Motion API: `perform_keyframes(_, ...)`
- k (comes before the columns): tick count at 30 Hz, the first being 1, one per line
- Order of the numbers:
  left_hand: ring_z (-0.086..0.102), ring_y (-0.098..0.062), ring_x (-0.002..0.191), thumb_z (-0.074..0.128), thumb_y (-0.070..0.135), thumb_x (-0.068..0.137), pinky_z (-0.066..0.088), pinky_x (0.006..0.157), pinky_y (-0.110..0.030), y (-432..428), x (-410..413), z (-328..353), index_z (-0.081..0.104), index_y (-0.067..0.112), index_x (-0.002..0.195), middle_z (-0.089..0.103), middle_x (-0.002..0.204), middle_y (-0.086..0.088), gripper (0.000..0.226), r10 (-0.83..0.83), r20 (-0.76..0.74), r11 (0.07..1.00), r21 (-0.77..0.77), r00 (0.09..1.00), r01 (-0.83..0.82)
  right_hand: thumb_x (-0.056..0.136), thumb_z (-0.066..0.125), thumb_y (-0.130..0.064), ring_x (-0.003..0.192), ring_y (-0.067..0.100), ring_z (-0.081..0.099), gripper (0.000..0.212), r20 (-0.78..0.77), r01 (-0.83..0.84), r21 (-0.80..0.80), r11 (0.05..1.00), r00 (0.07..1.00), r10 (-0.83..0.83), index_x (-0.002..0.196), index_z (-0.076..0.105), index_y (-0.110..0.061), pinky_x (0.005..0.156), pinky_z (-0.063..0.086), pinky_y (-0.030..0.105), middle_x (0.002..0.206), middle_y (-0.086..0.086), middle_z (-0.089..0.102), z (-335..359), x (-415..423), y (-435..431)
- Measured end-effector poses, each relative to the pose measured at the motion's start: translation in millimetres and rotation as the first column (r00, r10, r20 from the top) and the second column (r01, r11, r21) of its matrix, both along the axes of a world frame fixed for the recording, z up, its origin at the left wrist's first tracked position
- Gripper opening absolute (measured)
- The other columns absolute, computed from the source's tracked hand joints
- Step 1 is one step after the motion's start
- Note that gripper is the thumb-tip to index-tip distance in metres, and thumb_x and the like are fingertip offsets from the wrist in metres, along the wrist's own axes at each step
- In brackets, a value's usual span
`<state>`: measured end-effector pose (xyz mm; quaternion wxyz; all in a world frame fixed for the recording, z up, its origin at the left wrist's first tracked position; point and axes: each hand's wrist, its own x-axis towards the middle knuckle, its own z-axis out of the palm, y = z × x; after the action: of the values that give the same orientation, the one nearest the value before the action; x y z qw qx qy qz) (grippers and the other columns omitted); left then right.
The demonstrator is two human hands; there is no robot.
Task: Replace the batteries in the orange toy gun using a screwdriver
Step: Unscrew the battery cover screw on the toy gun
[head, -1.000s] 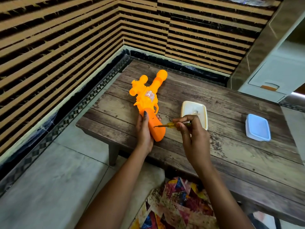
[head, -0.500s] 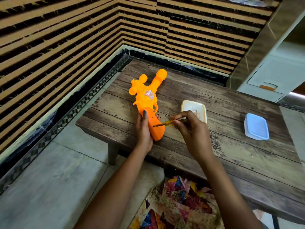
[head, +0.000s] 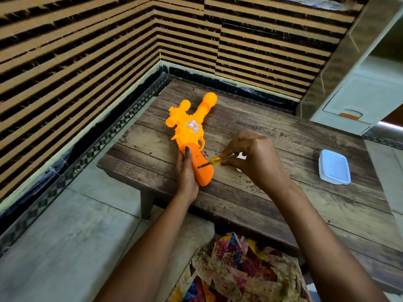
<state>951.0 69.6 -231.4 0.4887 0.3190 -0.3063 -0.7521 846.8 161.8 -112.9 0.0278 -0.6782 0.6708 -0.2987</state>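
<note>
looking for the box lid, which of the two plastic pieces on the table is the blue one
The blue lid lies alone at the table's right side. The other piece, white, is mostly hidden behind the right hand.

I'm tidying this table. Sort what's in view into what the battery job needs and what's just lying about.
In use:
orange toy gun, steadied by the left hand
yellow-handled screwdriver, in the right hand, tip on the gun's grip

Lying about:
blue-lidded container
white tray, mostly hidden behind the right hand
</note>
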Motion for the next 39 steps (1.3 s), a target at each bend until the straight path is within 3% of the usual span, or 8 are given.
perform_keyframes(8,0.064,-0.012,0.072,0.037,0.027,0.099,0.053,0.071,-0.029,-0.6,-0.5,-2.1,0.054,0.029,0.108,0.067,0.080,-0.003,0.019,0.012,0.034,1.000,-0.010,0.999,-0.012,0.066,0.081,-0.020,0.065,0.012,0.054,0.018,-0.006,0.110,0.031,0.994,0.994,-0.109,0.081,0.075,-0.013,0.060,0.048,0.030,0.074,0.004,0.066,-2.5,-0.1,5.5)
perform_keyframes(13,0.060,-0.019,0.080,0.039,0.028,0.098,0.051,0.077,-0.033,1.4,-1.5,-0.6,0.054,0.031,0.106,0.063,0.090,-0.009,0.017,0.043,0.052,0.999,-0.011,0.998,-0.042,0.072,0.076,-0.028,0.059,0.014,0.053,0.019,-0.071,0.203,0.047,0.978,0.977,-0.199,0.081,0.075,-0.011,0.057,0.038,0.025,0.070,0.006,0.069,-6.2,-0.7,11.4)
perform_keyframes(19,0.060,-0.019,0.081,0.040,0.028,0.098,0.052,0.077,-0.034,1.5,0.1,-3.1,0.053,0.029,0.111,0.062,0.093,-0.009,0.019,0.040,0.058,0.998,-0.052,0.998,-0.037,0.073,0.074,-0.035,0.066,0.024,0.062,0.027,-0.097,0.223,0.024,0.974,0.971,-0.220,0.082,0.074,-0.010,0.059,0.046,0.030,0.075,0.007,0.069,-4.7,9.3,11.0)
perform_keyframes(23,0.064,-0.011,0.079,0.037,0.026,0.099,0.055,0.070,-0.026,2.2,0.8,-4.3,0.052,0.031,0.112,0.064,0.097,-0.003,0.020,0.038,0.082,0.995,-0.092,0.996,-0.030,0.068,0.079,-0.024,0.064,0.009,0.052,0.020,0.047,0.209,0.014,0.978,0.977,-0.210,0.084,0.073,-0.012,0.059,0.041,0.022,0.078,0.002,0.064,-0.7,18.5,5.6)
perform_keyframes(25,0.066,-0.006,0.081,0.037,0.027,0.099,0.055,0.072,-0.026,2.2,0.4,-4.6,0.051,0.032,0.114,0.068,0.097,0.006,0.021,0.040,0.087,0.995,-0.098,0.995,-0.032,0.067,0.081,-0.014,0.060,0.000,0.051,0.018,0.166,0.213,-0.011,0.977,0.964,-0.209,0.082,0.072,-0.014,0.058,0.039,0.010,0.076,-0.005,0.061,-0.8,24.7,3.3)
perform_keyframes(29,0.066,-0.005,0.091,0.038,0.026,0.099,0.054,0.081,-0.030,0.7,-0.7,-4.2,0.049,0.027,0.123,0.068,0.103,0.010,0.027,0.051,0.077,0.995,-0.093,0.996,-0.044,0.069,0.077,-0.001,0.063,0.003,0.058,0.024,0.369,0.236,-0.049,0.970,0.907,-0.202,0.087,0.069,-0.015,0.061,0.043,0.008,0.076,-0.008,0.062,-3.9,38.5,0.4)
perform_keyframes(34,0.063,-0.013,0.101,0.038,0.027,0.099,0.050,0.091,-0.038,2.0,-0.5,-4.8,0.046,0.021,0.131,0.066,0.110,0.005,0.033,0.062,0.058,0.995,-0.076,0.996,-0.057,0.074,0.068,0.006,0.074,0.004,0.059,0.034,0.445,0.273,-0.039,0.961,0.866,-0.228,0.095,0.067,-0.021,0.063,0.042,0.005,0.083,-0.008,0.060,-9.4,47.2,0.3)
perform_keyframes(39,0.064,-0.017,0.097,0.039,0.028,0.099,0.050,0.090,-0.041,1.5,-0.6,-3.9,0.048,0.023,0.127,0.069,0.099,0.006,0.030,0.052,0.041,0.997,-0.051,0.998,-0.050,0.087,0.064,-0.018,0.077,-0.003,0.054,0.023,0.438,0.324,-0.039,0.945,0.856,-0.275,0.110,0.066,-0.021,0.068,0.043,0.006,0.095,-0.002,0.048,-16.5,46.1,4.3)
